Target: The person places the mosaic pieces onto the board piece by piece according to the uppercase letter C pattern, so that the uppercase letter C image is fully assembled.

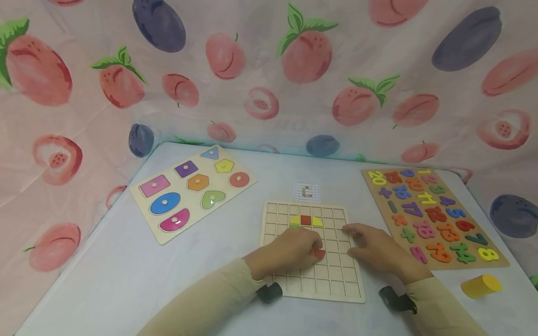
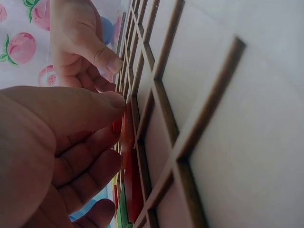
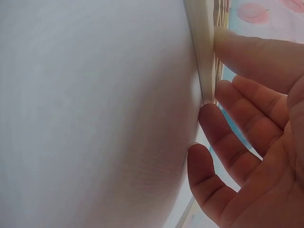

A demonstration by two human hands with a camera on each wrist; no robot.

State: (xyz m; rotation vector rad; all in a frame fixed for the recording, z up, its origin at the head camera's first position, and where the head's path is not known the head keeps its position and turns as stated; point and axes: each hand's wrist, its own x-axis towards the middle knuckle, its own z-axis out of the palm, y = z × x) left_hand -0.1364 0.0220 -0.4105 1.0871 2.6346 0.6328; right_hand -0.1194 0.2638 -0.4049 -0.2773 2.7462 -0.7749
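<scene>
A wooden grid board (image 1: 352, 282) lies on the table, several coloured tiles in its cells. My left hand (image 1: 294, 249) is over its middle, thumb and fingertips pinching a red tile with a rounded edge (image 1: 320, 254) at the board. Above that hand sit a red square tile (image 1: 305, 220), two yellow rounded tiles (image 1: 317, 221) and part of a green tile (image 1: 294, 226); the hand hides whatever is beneath it. My right hand (image 1: 378, 249) rests at the board's right edge, thumb and fingertips touching it, as the right wrist view (image 3: 256, 118) also shows.
Behind the board lies a small pattern card (image 1: 307, 192). A shape puzzle with knobs (image 1: 193, 193) is at the left, a number puzzle (image 1: 437, 217) at the right. A yellow cylinder (image 1: 481, 286) lies near the right front. Fruit-patterned cloth (image 1: 260, 56) hangs behind the table.
</scene>
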